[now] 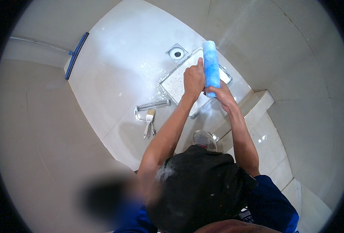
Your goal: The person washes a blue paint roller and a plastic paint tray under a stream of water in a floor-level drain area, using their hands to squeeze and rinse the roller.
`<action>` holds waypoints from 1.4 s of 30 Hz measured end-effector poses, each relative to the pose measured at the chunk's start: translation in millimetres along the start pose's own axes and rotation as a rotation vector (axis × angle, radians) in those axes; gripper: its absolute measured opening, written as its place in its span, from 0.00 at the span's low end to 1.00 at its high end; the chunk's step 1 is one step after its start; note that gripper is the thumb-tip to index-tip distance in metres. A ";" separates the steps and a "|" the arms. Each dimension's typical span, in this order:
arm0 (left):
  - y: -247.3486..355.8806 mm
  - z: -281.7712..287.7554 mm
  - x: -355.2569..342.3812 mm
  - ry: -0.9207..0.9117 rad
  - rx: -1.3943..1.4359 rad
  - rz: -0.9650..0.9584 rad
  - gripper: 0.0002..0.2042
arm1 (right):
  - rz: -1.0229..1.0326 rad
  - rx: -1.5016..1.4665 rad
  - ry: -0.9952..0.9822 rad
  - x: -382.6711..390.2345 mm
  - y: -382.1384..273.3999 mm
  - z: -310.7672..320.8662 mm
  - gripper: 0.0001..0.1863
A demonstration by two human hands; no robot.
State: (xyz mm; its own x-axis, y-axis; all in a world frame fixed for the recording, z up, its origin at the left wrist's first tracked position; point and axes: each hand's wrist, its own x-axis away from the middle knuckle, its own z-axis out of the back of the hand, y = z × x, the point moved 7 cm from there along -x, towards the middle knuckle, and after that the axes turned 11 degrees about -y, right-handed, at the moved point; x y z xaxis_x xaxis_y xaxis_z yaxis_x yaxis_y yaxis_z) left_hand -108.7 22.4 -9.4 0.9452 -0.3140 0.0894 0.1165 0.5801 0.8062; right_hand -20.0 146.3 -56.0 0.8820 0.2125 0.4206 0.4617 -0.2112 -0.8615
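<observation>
A light-blue fluffy paint roller cover (211,66), off its frame, is held up over a white paint tray (175,83) on the floor. My left hand (194,80) is closed against the cover's left side, thumb pointing up along it; its fingertips are partly hidden. Around the lower end of the cover, my right hand (221,94) is closed, with the thumb across the front. To the left of the tray lie a bare metal roller frame (153,105) and a paintbrush (149,118) with pale bristles and a whitish-smeared handle.
A round floor drain (176,53) sits beyond the tray. Against the left wall is a blue-and-black squeegee (77,55) on a long pole. A raised tiled curb (253,110) runs along the right, and my shoe (203,139) is near it. Wet white splashes mark the floor.
</observation>
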 end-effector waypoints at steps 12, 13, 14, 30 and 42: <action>-14.6 -14.7 -1.8 -0.215 0.101 -0.090 0.35 | 0.018 -0.088 0.008 -17.9 -9.0 -8.9 0.26; -9.9 -15.0 -0.8 -0.260 0.129 -0.070 0.35 | 0.023 -0.159 0.026 -22.5 -7.9 -4.3 0.25; -9.7 -19.6 0.0 -0.271 0.258 -0.046 0.36 | 0.028 -0.230 0.044 -26.7 -7.0 0.5 0.25; -33.4 -17.2 -18.9 -0.596 1.169 0.264 0.38 | -0.109 -0.704 -0.484 -41.2 -4.6 -51.3 0.22; -39.3 -13.2 -56.1 -0.091 0.806 0.344 0.12 | -0.120 0.493 -0.074 -64.6 -32.6 -15.0 0.16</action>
State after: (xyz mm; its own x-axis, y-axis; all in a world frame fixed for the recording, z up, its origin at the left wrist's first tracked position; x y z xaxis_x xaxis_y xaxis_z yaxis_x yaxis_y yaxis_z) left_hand -162.3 27.2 -53.8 0.8564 -0.2982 0.4214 -0.4531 -0.0428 0.8905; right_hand -90.5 125.1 -50.9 0.8082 0.2780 0.5191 0.4446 0.2900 -0.8475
